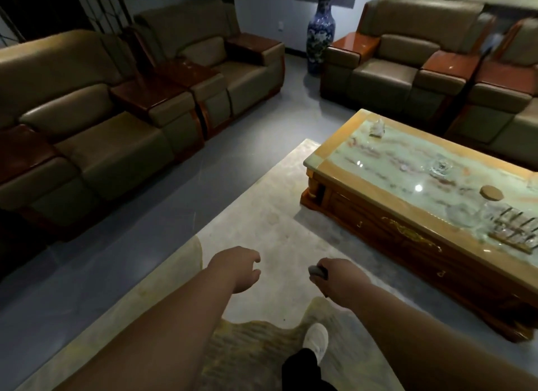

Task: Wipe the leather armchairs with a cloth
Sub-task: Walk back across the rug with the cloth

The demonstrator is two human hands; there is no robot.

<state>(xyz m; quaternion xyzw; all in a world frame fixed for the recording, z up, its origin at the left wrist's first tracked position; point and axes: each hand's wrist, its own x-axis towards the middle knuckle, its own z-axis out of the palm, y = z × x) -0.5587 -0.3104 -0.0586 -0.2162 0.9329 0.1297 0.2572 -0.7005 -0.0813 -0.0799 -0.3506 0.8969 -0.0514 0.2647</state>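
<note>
Cloth (317, 271), small and grey, is kept bunched in the curled fingers of the right hand (334, 277) over the rug (279, 216). Nothing is held by the loosely relaxed left hand (238, 270). Leather armchairs (96, 134) are seen well apart, off left.

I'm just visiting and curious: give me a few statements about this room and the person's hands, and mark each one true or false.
1. The right hand grips a small grey object. True.
2. The left hand rests on an armchair. False: it hangs in the air above the rug, holding nothing.
3. A blue-and-white vase stands on the floor between armchairs. True.
4. The coffee table is bare. False: glassware and a round lid sit on it.
5. Someone is sitting in the nearest armchair. False: nobody sits there.
</note>
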